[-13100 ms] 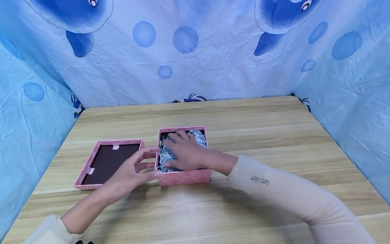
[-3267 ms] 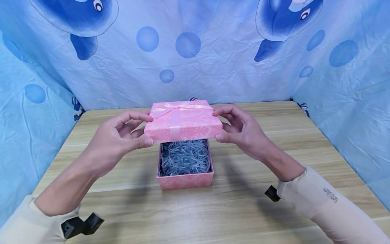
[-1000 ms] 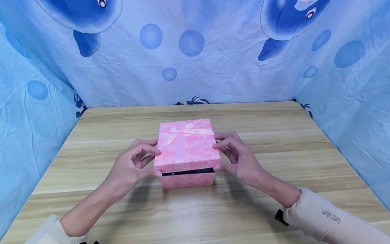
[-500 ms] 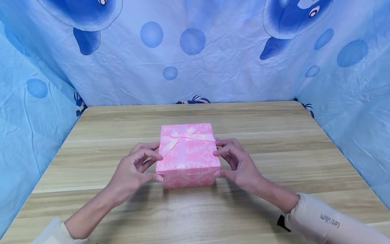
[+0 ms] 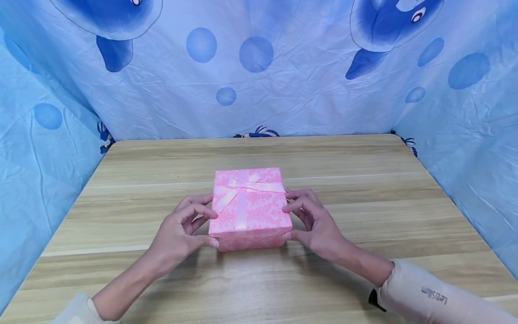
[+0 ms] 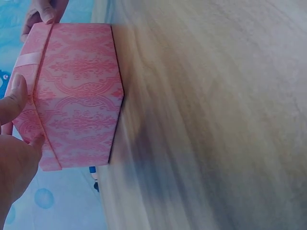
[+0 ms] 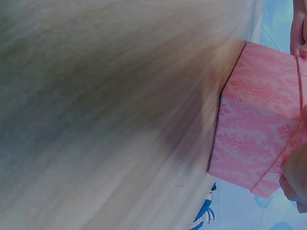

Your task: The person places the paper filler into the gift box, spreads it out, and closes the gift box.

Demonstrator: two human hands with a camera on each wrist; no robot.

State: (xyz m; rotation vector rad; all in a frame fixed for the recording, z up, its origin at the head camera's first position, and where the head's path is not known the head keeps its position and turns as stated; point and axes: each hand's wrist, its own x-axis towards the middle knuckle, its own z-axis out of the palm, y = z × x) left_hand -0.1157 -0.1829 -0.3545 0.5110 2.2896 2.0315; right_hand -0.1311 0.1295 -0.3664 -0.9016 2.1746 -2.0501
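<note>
A pink patterned gift box [image 5: 251, 243] stands near the middle of the table with its lid [image 5: 265, 211] seated over it. Pale pink ribbon tied in a bow [image 5: 243, 185] crosses the lid's top. My left hand [image 5: 174, 238] holds the lid's left side, thumb at the near corner and fingers along the edge. On the opposite side my right hand [image 5: 319, 227] grips the lid the same way. In both wrist views the lid's lower edge runs along the box wall [image 6: 81, 96], well above the table. The box's inside is hidden.
The wood-grain table [image 5: 259, 292] reaches back to a blue curtain [image 5: 303, 90] printed with whales and bubbles. More curtain hangs at both sides. A dark wrist-camera mount [image 5: 376, 300] shows beside the right sleeve [image 5: 429, 292].
Earlier the lid lay upturned at left while my right hand was in the shredded paper. Both hands then held it above the box and lowered it; the front gap has closed and it sits lower.
</note>
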